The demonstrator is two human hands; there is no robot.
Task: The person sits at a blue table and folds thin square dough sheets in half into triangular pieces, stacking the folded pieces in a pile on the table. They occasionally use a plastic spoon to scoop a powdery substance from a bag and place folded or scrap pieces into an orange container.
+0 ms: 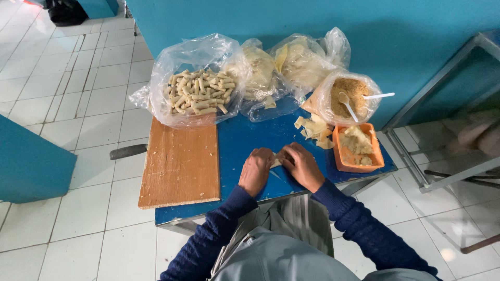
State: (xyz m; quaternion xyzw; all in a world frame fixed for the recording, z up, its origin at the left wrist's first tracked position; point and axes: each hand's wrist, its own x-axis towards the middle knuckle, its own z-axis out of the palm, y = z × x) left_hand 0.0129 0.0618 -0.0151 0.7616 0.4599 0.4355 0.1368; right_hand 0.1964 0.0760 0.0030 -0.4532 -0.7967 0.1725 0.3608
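I see the pale wrapper (276, 162) near the blue worktop's (245, 138) front edge, pinched under both hands: left hand (256, 170) and right hand (300, 165), fingers curled narrow on it, probably rolling. Uneven pressure could tear it and spill filling.

Person wears a dark navy knit sweater (359, 229), fuzzy texture, long sleeves to the wrists. Light grey garment (281, 255) over the lap. Both hands bare.

left bag (195, 83): clear plastic, upper centre-left, full of pale rolled sticks.
middle bags (284, 65): two clear, crumpled, upper centre, holding cream sheets.
right bag (349, 96): small, clear, upper right, brown crumbly filling, white spoons inside.
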